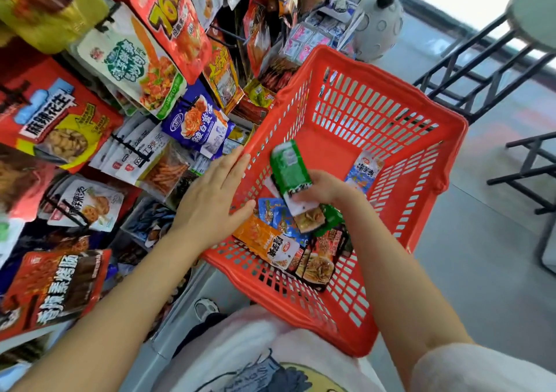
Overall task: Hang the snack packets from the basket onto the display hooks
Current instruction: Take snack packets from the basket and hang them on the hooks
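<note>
Gripping a green snack packet (290, 172) in our right hand (323, 188), fingers curled on its lower end, above the red basket (391, 127). Our left hand (215, 200) rests flat on the basket's rim, fingers straight. More packets (279, 241) lie inside; display hooks (132, 148) hang left.

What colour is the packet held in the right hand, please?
Green packet, white at its lower end, in the right hand; head view.

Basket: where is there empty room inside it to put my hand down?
The red basket has bare floor at its far end, between the green packet in the right hand and the far wall. The near end is crowded with packets, like the orange packet.
</note>
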Demonstrator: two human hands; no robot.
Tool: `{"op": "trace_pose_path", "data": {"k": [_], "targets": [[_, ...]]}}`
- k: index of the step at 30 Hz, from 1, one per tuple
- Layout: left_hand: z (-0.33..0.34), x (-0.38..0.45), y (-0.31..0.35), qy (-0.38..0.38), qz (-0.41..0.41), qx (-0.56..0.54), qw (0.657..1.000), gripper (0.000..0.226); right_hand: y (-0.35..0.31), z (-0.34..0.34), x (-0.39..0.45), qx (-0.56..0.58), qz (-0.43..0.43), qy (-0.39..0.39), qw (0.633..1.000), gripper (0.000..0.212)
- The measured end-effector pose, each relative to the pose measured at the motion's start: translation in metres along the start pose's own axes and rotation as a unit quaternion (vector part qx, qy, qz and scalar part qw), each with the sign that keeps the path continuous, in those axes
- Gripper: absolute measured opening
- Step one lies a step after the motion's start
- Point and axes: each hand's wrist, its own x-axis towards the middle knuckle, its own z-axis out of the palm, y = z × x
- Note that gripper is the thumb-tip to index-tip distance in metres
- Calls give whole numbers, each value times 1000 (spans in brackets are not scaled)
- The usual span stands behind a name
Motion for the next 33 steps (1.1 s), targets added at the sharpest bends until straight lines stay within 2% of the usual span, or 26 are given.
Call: {"op": "trace_pose_path", "data": {"k": [2,4,7,12,15,18,21,23,28,30,33], "targets": [[0,-8,0,7,-1,14,1000,84,7,24,10,-137,45,-18,989,57],[3,-18,-1,3,1,25,1000,87,17,39,20,-230,62,5,971,78],[8,-28,-1,-18,-12,48,999,87,25,49,24,-256,41,17,966,99],[9,-27,3,-13,-21,46,999,86,15,59,12,-295,32,37,954,95],[11,-27,1,-5,-18,45,999,86,19,67,6,-254,50,42,965,87],[11,-26,2,-2,-15,44,999,86,20,67,0,-220,93,6,971,87],[11,-26,2,-2,-15,36,999,86,19,60,-3,-167,85,-15,982,88],[11,-26,2,-1,-13,37,999,86,20,56,-2,-138,79,-12,987,95],[11,-24,1,-2,-15,36,999,85,20,53,-3,-130,59,-40,989,100],[9,-24,2,2,-14,35,999,85,20,49,-8,-90,48,-12,995,87],[7,-25,3,-1,-12,33,999,85,19,32,-19,40,15,70,997,48]]}}
